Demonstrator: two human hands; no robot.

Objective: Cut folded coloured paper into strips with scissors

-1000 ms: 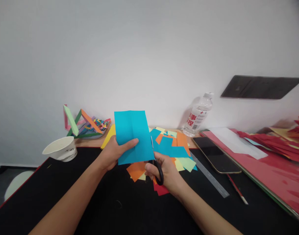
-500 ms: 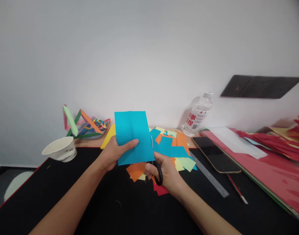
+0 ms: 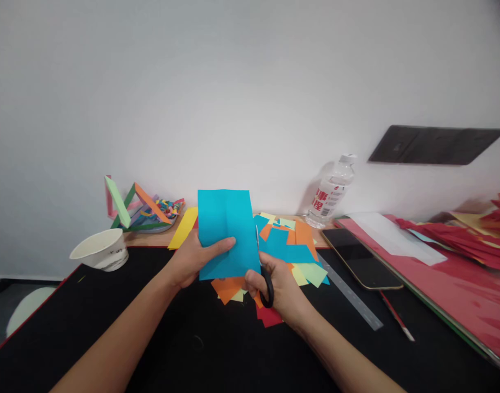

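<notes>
My left hand (image 3: 195, 259) pinches a blue paper sheet (image 3: 227, 229) upright above the black mat, thumb across its front. The sheet has a crease down its middle. My right hand (image 3: 280, 289) is closed in the black handles of the scissors (image 3: 266, 284). Their blades run up along the sheet's right edge and are partly hidden behind it. Under both hands lies a pile of cut paper pieces (image 3: 293, 251) in orange, blue, pale green, yellow and red.
A white paper bowl (image 3: 100, 250) stands at the left, with a folded paper-strip shape and scraps (image 3: 141, 210) behind it. A water bottle (image 3: 332, 191), a phone (image 3: 360, 257), a metal ruler (image 3: 352, 297), a red pencil (image 3: 395, 315) and red paper sheets (image 3: 458, 273) lie at the right.
The blue sheet and my left hand have shifted slightly right and down. My right hand with the scissors has moved up a little along the sheet's right edge.
</notes>
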